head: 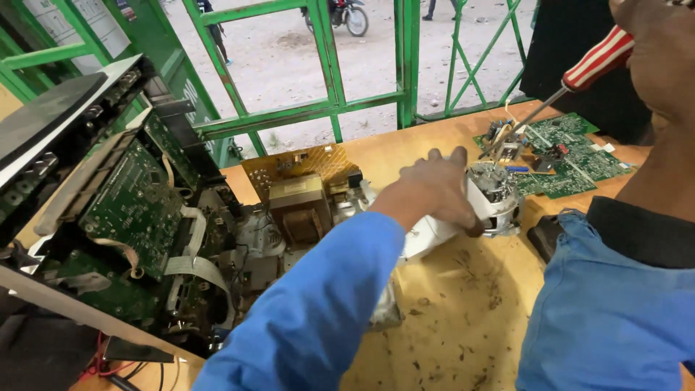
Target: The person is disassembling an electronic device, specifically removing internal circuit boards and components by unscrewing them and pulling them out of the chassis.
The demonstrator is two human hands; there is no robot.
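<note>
Your left hand [438,190] curls closed around one white motor housing [483,206]; your right hand [655,51] grips one red-and-white striped screwdriver [579,76], tip over one green board [572,156] far right

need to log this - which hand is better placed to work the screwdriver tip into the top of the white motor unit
Right. The right hand already grips the red-and-white screwdriver, its tip near the white motor unit. The left hand is wrapped around that unit, steadying it on the wooden bench.

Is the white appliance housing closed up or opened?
Opened. The white housing lies on its side under the left hand, its inner metal parts exposed at the screwdriver end.
</note>
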